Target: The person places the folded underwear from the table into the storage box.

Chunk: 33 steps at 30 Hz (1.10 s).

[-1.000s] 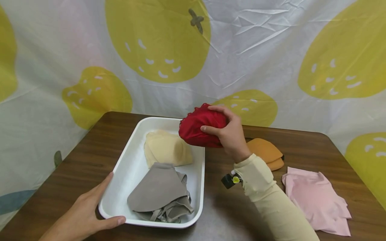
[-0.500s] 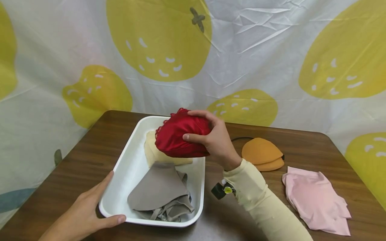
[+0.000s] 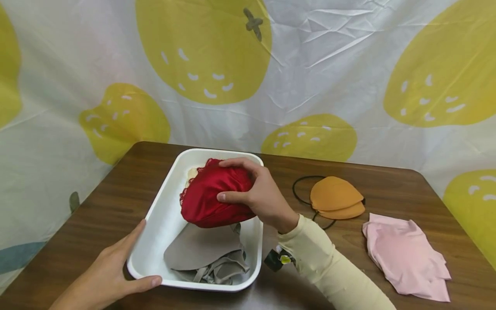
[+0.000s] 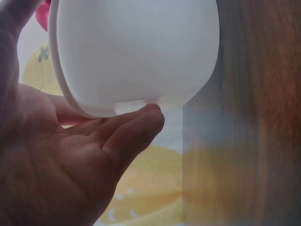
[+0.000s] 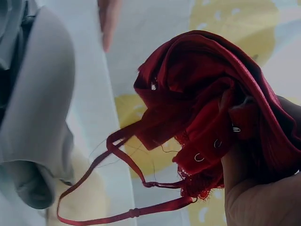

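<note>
A folded red satin bra [image 3: 217, 193] with lace edging is gripped in my right hand [image 3: 259, 193], thumb on its near face. It hangs over the white tray [image 3: 155, 241]. In the right wrist view its straps and hook closure [image 5: 207, 150] dangle loose. Below it in the tray lies a grey bra [image 3: 205, 249]; a cream folded garment [image 3: 191, 173] behind is mostly hidden. My left hand [image 3: 104, 267] spans the tray's near left corner, thumb on the front side, fingers along the left side. In the left wrist view, those fingers [image 4: 136, 132] lie fairly straight against the outer wall.
Right of the tray, an orange folded item [image 3: 335, 198] with black cords lies on the brown wooden table [image 3: 310, 275]. A pink folded garment [image 3: 407, 258] sits nearer the right edge. A lemon-print curtain [image 3: 217, 120] hangs behind the table.
My right hand has carried the red bra leftward and down, from the tray's right rim to over its middle. More of the orange item and its cords shows. The left hand has stayed put.
</note>
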Available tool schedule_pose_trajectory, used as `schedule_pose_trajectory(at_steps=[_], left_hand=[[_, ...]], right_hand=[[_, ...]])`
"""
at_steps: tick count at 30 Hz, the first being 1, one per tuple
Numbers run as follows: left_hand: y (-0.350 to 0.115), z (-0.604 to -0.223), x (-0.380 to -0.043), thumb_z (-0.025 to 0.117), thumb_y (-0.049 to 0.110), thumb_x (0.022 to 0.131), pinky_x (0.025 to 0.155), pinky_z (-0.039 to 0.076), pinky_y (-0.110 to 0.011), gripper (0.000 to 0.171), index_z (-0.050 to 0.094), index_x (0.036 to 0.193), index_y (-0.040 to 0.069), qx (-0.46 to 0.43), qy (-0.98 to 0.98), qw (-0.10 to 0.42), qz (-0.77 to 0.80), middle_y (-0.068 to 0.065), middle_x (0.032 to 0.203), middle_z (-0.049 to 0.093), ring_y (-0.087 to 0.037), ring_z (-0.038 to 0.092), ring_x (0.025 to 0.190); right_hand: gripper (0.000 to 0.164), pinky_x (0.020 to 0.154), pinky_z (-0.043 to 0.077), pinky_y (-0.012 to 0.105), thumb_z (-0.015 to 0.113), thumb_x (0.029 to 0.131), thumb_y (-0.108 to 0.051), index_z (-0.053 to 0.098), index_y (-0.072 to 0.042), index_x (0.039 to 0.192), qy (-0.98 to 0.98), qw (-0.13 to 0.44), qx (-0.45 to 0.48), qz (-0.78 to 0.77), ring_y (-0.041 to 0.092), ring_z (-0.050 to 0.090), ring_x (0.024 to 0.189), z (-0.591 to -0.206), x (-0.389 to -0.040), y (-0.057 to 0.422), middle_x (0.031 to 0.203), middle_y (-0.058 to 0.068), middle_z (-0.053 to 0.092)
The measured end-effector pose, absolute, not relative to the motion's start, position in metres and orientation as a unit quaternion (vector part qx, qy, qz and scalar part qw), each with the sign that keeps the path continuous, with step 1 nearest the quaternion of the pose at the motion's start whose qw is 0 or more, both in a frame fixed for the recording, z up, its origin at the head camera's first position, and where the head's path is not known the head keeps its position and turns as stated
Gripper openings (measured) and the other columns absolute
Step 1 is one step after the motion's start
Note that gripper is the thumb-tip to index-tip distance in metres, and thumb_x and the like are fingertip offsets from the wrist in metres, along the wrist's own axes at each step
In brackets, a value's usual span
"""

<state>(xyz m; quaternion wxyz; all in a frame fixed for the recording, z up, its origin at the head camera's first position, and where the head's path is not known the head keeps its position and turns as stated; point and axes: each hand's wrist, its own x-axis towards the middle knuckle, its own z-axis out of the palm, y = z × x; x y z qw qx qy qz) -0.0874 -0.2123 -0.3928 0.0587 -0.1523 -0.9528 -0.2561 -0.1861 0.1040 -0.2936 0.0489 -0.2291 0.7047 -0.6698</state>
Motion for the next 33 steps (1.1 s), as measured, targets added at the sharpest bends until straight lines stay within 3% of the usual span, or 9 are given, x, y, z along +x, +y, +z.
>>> schedule_pose_trajectory(at_steps=[8,20,26,33], left_hand=[[-0.210,-0.389,-0.088,0.090,0.052,0.066,0.085,0.056,-0.037,0.127,0.018,0.161,0.009,-0.148,-0.951,0.049,-0.266,-0.021,0.153,0.047,-0.032,0.062,0.116],[-0.210,-0.390,-0.087,0.088,0.054,0.067,0.089,0.056,-0.049,0.125,0.020,0.161,0.006,-0.139,-0.957,0.041,-0.250,-0.023,0.153,0.046,-0.039,0.060,0.123],[-0.210,-0.391,-0.087,0.087,0.054,0.068,0.088,0.056,-0.051,0.124,0.020,0.160,0.005,-0.133,-0.960,0.035,-0.244,-0.025,0.152,0.047,-0.040,0.060,0.122],[-0.210,-0.392,-0.087,0.088,0.053,0.067,0.087,0.057,-0.046,0.124,0.021,0.160,0.006,-0.138,-0.958,0.044,-0.246,-0.024,0.150,0.049,-0.038,0.061,0.121]], right_hand=[[0.056,0.087,0.053,0.028,0.082,0.077,0.000,0.063,-0.014,0.128,0.739,0.088,-0.242,-0.622,0.015,0.064,0.097,-0.309,-0.184,0.099,0.127,0.009,0.066],[0.058,0.088,0.053,0.024,0.083,0.078,-0.005,0.062,-0.015,0.131,0.796,0.140,-0.320,-0.494,0.011,0.063,0.101,-0.323,-0.179,0.092,0.129,0.006,0.064],[0.055,0.094,0.050,0.024,0.085,0.079,-0.018,0.063,-0.014,0.129,0.852,0.099,-0.368,-0.360,0.016,0.060,0.111,-0.327,-0.175,0.092,0.126,0.004,0.068],[0.053,0.089,0.049,0.029,0.086,0.077,-0.025,0.065,-0.013,0.125,0.886,0.065,-0.383,-0.252,0.016,0.062,0.099,-0.327,-0.168,0.095,0.113,0.003,0.072]])
